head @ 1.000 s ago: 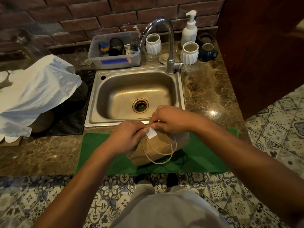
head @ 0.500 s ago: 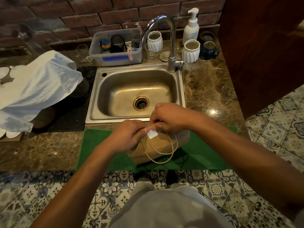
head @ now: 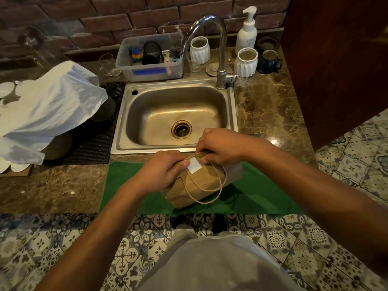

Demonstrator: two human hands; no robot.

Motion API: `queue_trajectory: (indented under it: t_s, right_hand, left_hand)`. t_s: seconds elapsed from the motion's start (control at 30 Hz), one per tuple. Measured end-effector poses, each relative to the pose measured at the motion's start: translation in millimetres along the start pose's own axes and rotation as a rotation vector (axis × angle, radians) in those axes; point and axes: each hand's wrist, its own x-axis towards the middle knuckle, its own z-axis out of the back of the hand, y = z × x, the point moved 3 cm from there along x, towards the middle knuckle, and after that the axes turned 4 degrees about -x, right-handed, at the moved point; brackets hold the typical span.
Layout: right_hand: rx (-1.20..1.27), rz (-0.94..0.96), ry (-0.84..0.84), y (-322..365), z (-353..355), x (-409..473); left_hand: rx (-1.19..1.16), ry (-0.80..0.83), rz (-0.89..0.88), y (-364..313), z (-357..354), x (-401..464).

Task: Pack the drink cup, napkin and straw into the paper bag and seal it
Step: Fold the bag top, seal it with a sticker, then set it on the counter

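A brown paper bag [head: 202, 182] stands on a green mat [head: 258, 194] at the counter's front edge, its top folded over and its twine handle hanging down the front. A white sticker [head: 194, 165] lies across the fold. My left hand [head: 161, 170] pinches the fold at its left end, thumb against the sticker's edge. My right hand [head: 220, 147] grips the fold at its right end. The cup, napkin and straw are not visible; the bag hides whatever is inside.
A steel sink [head: 126, 122] with a tall faucet [head: 220, 59] lies just behind the bag. A white plastic bag [head: 48, 108] covers things on the left. A plastic tub [head: 151, 71], white ribbed cups [head: 245, 61], soap bottle [head: 246, 32] and blue mug [head: 269, 63] line the back.
Both hands stay on the folded top of the bag with only slight shifts. The camera view has tilted a little, so everything sits slightly higher in frame.
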Motion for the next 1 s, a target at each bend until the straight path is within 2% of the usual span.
queue_trajectory:
  t_s: [0.23, 0.3, 0.37, 0.5, 0.8, 0.93, 1.0]
  right_hand:
    - [0.046, -0.073, -0.052, -6.1, -4.0, -2.9]
    - [0.047, -0.088, -0.074, -6.9, -6.0, -4.5]
    - [-0.014, -0.086, -0.089, 0.6, -9.3, -2.0]
    - [-0.172, -0.039, -0.159, 25.7, -16.2, 13.7]
    - [-0.196, 0.008, -0.033, 17.6, -7.2, 9.7]
    - [-0.195, -0.040, -0.004, 3.4, -1.1, 0.1]
    - [-0.116, -0.059, -0.021, -3.8, -1.2, -6.2]
  left_hand:
    - [-0.045, -0.042, 0.124, 9.6, -3.2, -17.9]
    - [-0.167, -0.087, 0.170, 17.2, -3.0, -31.6]
    - [-0.274, -0.103, 0.192, 19.6, -4.3, -39.8]
    - [-0.259, -0.122, 0.158, 13.5, -10.0, -39.6]
    - [-0.172, -0.126, 0.104, 12.1, -6.8, -31.0]
    - [-0.176, -0.135, 0.145, 13.7, -5.0, -31.9]
    - [-0.219, -0.170, 0.179, 15.2, -4.4, -33.8]
